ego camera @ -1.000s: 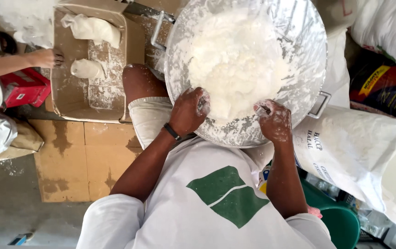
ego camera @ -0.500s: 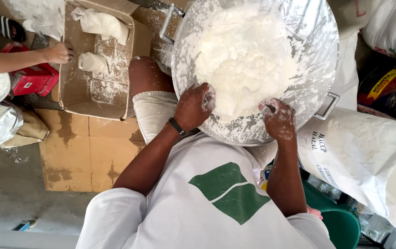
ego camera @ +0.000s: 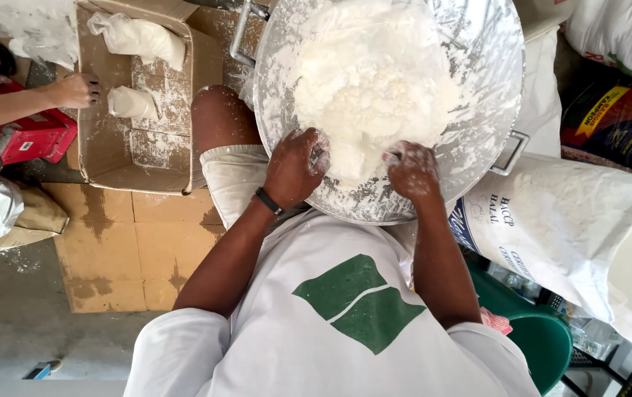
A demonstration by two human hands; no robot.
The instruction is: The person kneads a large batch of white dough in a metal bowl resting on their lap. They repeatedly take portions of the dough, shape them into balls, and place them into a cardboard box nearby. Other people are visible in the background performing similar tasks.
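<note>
Two floured hands work white dough in a wide metal basin.

At far left another person's hand (ego camera: 73,91) touches a cardboard box (ego camera: 139,158) holding dough lumps (ego camera: 130,103). Centre frame, the left hand (ego camera: 294,167) curls at the dough (ego camera: 371,88) mound's near edge; its grip is partly hidden. The right hand (ego camera: 413,170) presses fingertips into it. The basin (ego camera: 489,66) rim is cut off above. White sack (ego camera: 566,228) crowds right.

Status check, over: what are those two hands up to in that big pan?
Left hand and right hand both pressed into white dough. Dough heaped inside metal basin. Nothing blocking; another person's hand at the cardboard box.
</note>
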